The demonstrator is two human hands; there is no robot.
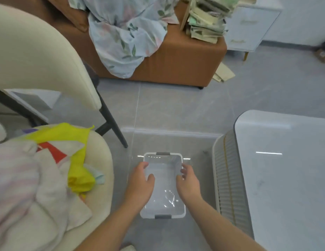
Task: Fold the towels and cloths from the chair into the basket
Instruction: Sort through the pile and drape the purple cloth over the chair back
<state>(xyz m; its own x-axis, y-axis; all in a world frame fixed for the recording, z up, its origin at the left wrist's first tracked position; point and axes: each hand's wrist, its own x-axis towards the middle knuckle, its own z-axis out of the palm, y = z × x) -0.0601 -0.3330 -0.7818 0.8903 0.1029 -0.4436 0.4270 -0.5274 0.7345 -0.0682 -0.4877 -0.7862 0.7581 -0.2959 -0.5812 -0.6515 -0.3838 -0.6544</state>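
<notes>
A clear plastic basket [162,209] with grey handles sits low over the grey floor, with nothing inside it. My left hand [141,183] grips its left rim and my right hand [188,183] grips its right rim. To the left, a cream chair [102,160] holds a pile of cloths: a yellow cloth [76,160], a white towel [49,187], a pale striped towel [11,180] and a red-and-white cloth [51,151].
A white glossy table [285,169] with a ribbed base [228,178] stands close on the right. A brown ottoman [176,58] at the back carries a floral sheet [125,33] and a stack of folded cloths [207,20]. A second cream chair [40,57] is at upper left.
</notes>
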